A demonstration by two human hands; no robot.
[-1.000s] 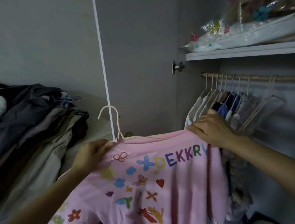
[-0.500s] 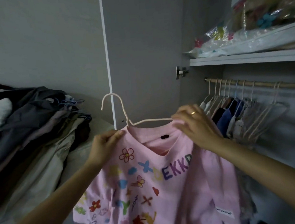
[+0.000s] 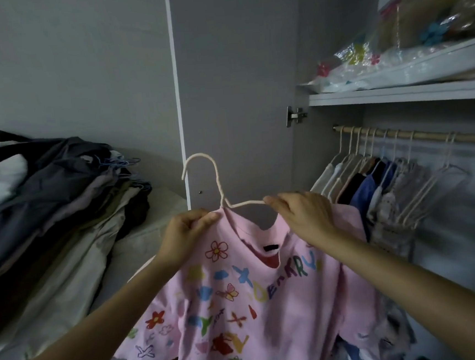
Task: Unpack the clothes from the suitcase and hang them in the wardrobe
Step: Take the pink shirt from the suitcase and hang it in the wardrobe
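A pink T-shirt (image 3: 241, 300) with coloured flowers and letters hangs in front of me on a cream hanger (image 3: 215, 181). My left hand (image 3: 188, 235) pinches the shirt's left shoulder by the hanger neck. Gripping the hanger's right arm and the shirt's right shoulder is my right hand (image 3: 302, 217). The hanger's hook stands upright and free. To the right, the wardrobe rail (image 3: 416, 135) carries several hung garments (image 3: 375, 190). The suitcase is out of view.
The open wardrobe door (image 3: 236, 79) stands straight ahead behind the hanger. A shelf (image 3: 395, 95) above the rail holds plastic-wrapped bundles (image 3: 419, 34). At the left, a heap of dark and beige clothes (image 3: 47, 219) with blue wire hangers lies on a bed.
The shirt and hanger have risen and the neckline has opened. My hands moved closer together toward the hanger neck, the right one shifting from the shoulder edge onto the hanger arm.
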